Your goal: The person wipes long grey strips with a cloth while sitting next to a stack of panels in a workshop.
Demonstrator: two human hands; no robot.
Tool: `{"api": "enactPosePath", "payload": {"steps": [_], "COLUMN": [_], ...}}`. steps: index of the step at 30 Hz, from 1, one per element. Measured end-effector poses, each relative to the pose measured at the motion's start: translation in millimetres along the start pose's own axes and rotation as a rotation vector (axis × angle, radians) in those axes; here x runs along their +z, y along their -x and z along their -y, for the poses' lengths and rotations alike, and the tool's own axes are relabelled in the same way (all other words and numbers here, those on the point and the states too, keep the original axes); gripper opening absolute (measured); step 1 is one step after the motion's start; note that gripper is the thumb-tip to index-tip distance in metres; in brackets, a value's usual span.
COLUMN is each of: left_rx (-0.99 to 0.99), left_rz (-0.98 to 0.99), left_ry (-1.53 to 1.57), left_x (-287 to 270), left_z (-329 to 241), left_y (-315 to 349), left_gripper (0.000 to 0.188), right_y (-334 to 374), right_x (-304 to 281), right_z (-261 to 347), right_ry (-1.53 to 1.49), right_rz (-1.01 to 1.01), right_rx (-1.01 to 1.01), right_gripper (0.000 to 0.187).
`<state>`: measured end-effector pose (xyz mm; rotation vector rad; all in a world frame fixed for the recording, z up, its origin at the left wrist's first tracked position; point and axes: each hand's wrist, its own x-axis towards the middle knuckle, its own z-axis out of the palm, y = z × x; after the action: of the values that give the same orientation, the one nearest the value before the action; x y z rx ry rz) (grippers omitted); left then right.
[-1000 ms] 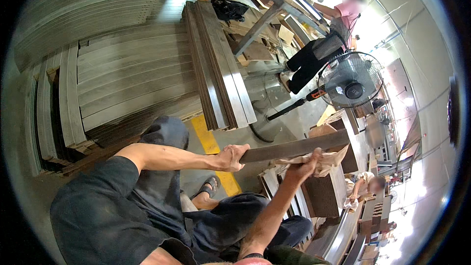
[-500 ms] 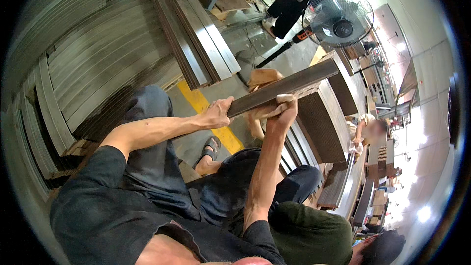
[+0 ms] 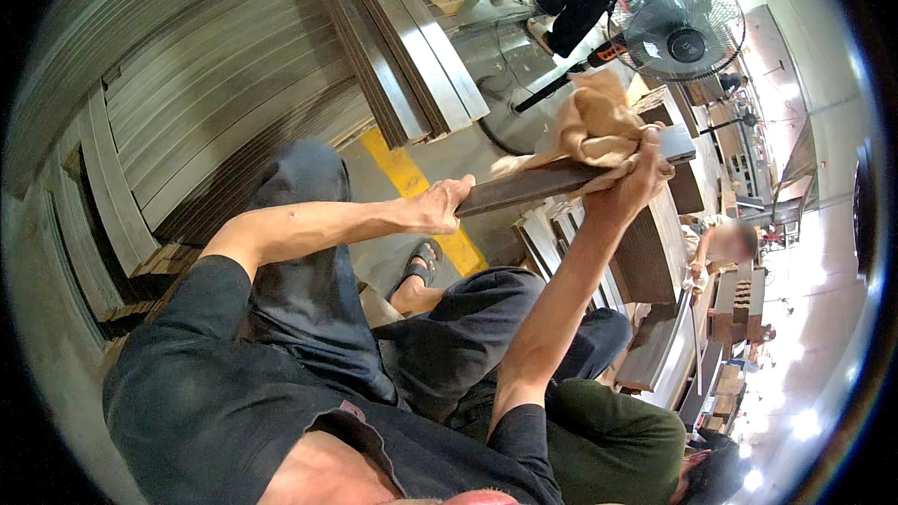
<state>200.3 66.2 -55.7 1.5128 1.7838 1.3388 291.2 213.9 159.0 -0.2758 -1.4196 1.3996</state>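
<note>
A long, narrow dark board (image 3: 533, 189) is held up in front of me, tilted so its far end sits higher at the right. My left hand (image 3: 438, 206) is closed around its near end. Further along, my right hand (image 3: 638, 173) grips a tan cloth (image 3: 594, 122) against the board, close to the far end. The cloth is bunched over the top and hides part of the board. Past my right fingers the board's pale grey end sticks out.
Stacked boards (image 3: 393, 47) lie ahead, and a larger stack (image 3: 224, 103) fills the left. A standing fan (image 3: 681, 37) is beyond the board. Another person in a dark green shirt (image 3: 608, 440) sits close at my right. A yellow floor line (image 3: 402, 173) runs below.
My right hand has slid with the cloth along the board toward its far end. The cloth, earlier hanging mostly below, now bunches above the board. My left hand keeps hold of the near end.
</note>
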Motion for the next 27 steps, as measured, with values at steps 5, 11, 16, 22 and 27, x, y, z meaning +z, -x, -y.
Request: {"api": "enactPosePath", "payload": {"steps": [5,11,16,22,27], "left_rx": [0.453,0.281,0.527,0.481,0.493], "left_rz": [-0.336,-0.274,-0.838,-0.788,-1.061], "left_ry": [-0.182,0.270,0.411,0.987,1.047], "left_x": [7,-78,-141,-181,-258], "left_z": [11,-95,-152,-151,-147], "left_y": [-14,20,34,67,109], "left_gripper": [0.039,0.052,0.042,0.019,0.017], "right_y": [89,87,107,124,85], "right_x": [25,48,91,105,0], "right_z": [-70,-49,-50,-44,-89], "right_ry": [0.204,0.227,0.577,0.656,0.842], "right_rz": [0.048,0.084,0.310,0.549,0.755], "right_rx": [-0.027,-0.055,-0.465,-0.759,-0.625], "right_gripper": [0.033,0.034,0.045,0.053,0.055]}}
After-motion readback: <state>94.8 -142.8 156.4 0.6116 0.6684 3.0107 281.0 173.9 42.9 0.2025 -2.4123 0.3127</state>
